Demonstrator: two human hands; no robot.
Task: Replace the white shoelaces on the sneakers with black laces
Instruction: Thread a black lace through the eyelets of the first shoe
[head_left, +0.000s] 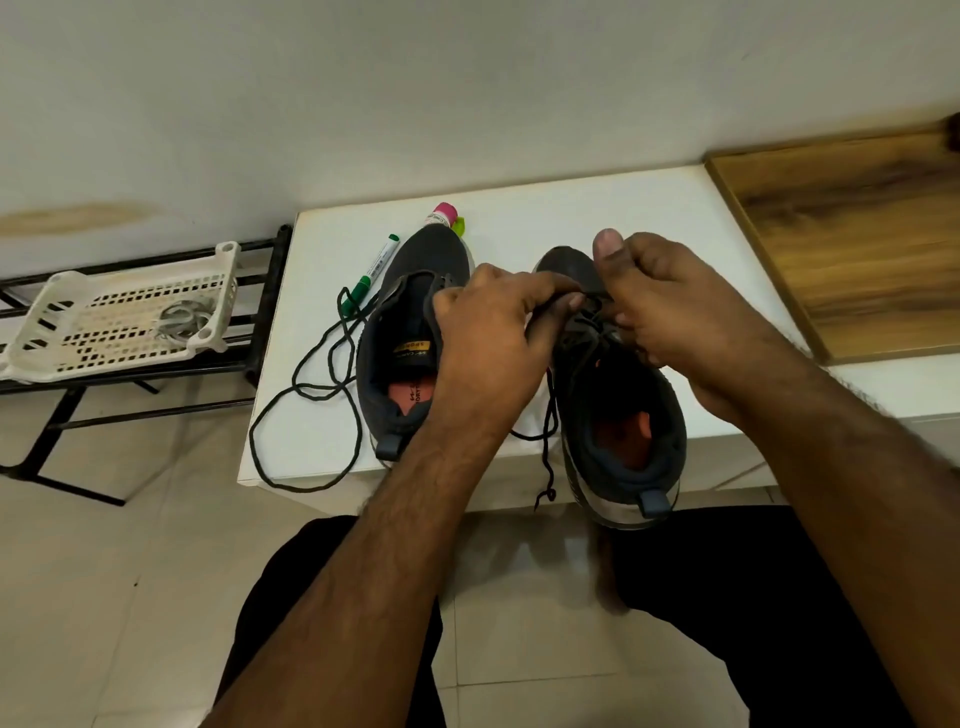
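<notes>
Right sneaker (621, 410) at near table (519, 208) edge, half laced. Left hand (488, 338) and right hand (670, 306) both pinch black lace (589, 301) over far eyelets. Risk: skipped eyelet or uneven ends; loose lace (306, 384) beside left sneaker (410, 322) may slip off edge.

Your left hand (493, 332) and right hand (670, 306) meet at frame centre, fingers curled and pinching, forearms reaching up from below.

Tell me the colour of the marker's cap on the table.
The marker's cap is green, with a white barrel. It shows best in the head view, left of the shoes.
</notes>
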